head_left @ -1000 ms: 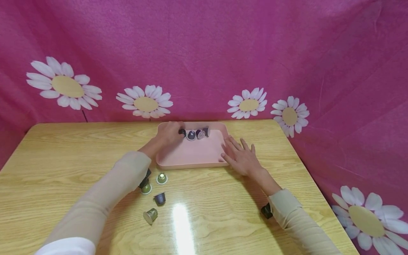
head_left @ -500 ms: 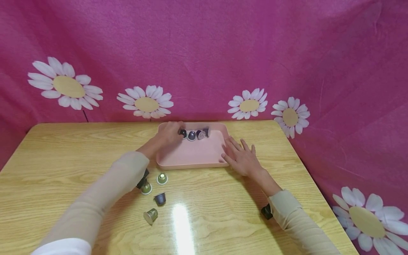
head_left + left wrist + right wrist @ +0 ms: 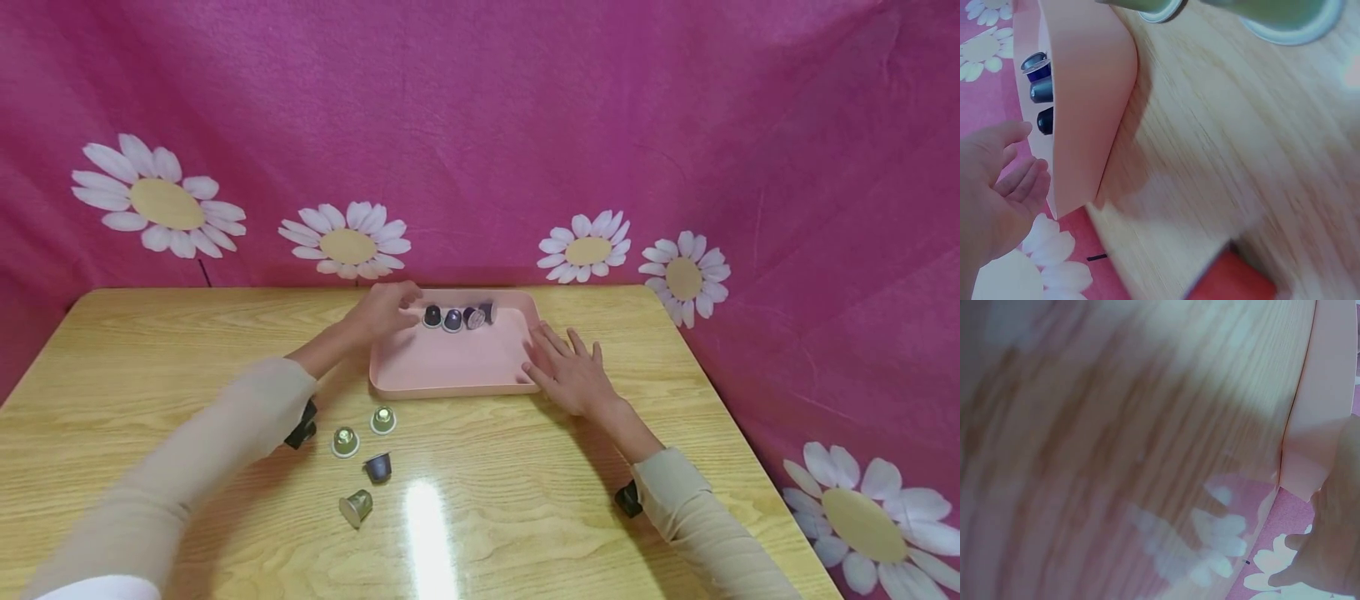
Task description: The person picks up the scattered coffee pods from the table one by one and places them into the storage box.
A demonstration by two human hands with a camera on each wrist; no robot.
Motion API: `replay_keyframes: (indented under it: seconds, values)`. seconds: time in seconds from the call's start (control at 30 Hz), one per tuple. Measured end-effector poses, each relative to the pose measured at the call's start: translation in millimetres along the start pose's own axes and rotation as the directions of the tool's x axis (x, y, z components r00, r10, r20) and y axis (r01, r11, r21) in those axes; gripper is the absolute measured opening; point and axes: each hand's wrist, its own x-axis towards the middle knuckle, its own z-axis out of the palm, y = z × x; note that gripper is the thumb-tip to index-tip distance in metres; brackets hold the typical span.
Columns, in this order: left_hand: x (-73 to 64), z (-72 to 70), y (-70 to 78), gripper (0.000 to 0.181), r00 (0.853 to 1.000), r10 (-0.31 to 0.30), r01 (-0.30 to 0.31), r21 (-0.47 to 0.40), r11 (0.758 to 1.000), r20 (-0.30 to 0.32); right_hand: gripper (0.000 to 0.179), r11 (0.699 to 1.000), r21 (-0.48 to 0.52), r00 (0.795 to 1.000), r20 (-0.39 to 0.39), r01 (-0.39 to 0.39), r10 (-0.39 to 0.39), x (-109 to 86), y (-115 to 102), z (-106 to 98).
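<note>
A shallow pink tray stands at the back of the wooden table with a row of coffee capsules along its far wall. Leftmost is a black capsule, then a dark blue-purple capsule, a purple capsule with its lid showing, and another purple capsule. Over the tray's back left corner my left hand holds nothing; its loosely bent fingers are just left of the black capsule, apart from it. My right hand rests with spread, straight fingers at the tray's right wall.
Before the tray lie two upright green capsules, a grey-purple capsule and an olive capsule on its side. A pink daisy-print cloth hangs behind the table. An unclear red object shows in the left wrist view.
My left hand has let go of the black capsule and drawn back to the left, leaving it upright in the row. The right hand has stayed put.
</note>
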Motion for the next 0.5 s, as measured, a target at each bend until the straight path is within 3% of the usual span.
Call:
replay_keyframes:
  seconds: [0.13, 0.5]
  values:
    - [-10.0, -6.0, -4.1, 0.039, 0.999, 0.022, -0.023, -0.049, 0.999, -0.023, 0.070, 1.000, 0.001, 1.000, 0.006, -0.002, 0.002, -0.1, -0.4, 0.2]
    - [-44.8, -31.1, -9.6, 0.050, 1.000, -0.012, 0.010, -0.125, 0.992, -0.017, 0.070, 1.000, 0.003, 1.000, 0.014, -0.001, 0.001, -0.2, -1.7, -1.9]
